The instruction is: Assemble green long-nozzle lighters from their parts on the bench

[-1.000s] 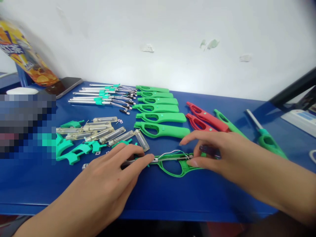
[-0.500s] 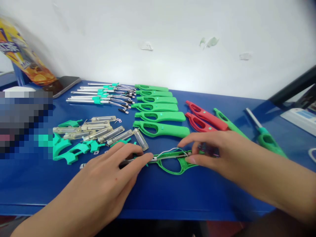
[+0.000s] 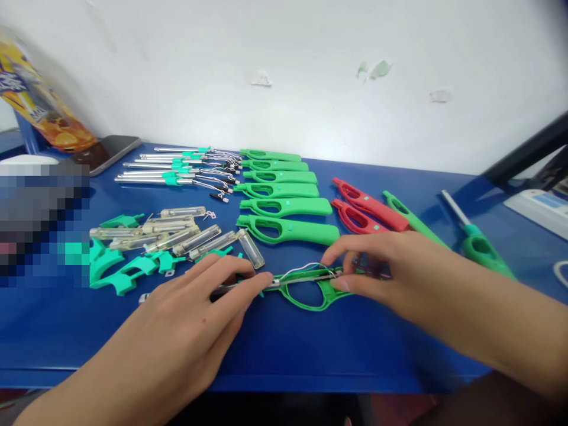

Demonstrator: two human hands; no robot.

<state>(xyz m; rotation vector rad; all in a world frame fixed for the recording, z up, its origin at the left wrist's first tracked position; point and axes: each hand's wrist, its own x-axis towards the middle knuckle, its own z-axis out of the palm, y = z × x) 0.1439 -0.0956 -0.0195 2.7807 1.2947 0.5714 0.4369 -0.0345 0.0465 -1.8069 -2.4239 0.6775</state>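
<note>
An open green lighter shell (image 3: 310, 307) lies in front of me with a long opening at its trigger loop. My left hand (image 3: 186, 319) pinches a metal lighter tube (image 3: 274, 284) at the shell's left end; the rest of the tube is hidden under the fingers. Thin white wires (image 3: 297, 270) arch from the tube over the shell. With thumb and fingers curled together, my right hand (image 3: 386, 260) grips the shell's handle end where the wires run in. Exactly which part it pinches is hidden. A dark, shiny patch shows under its palm.
Behind lie rows of wired metal tubes (image 3: 155, 180), green shells (image 3: 310, 231) and red shells (image 3: 373, 205). Left are clear fuel tanks (image 3: 197, 241) and teal plastic parts (image 3: 119, 283). A lighter with a tube (image 3: 486, 257) lies right. A drink bottle (image 3: 48, 112) and phone (image 3: 118, 148) stand back left.
The whole view has shifted slightly. Both hands keep their places at the green shell, and the right fingers have moved only a little around the wires.
</note>
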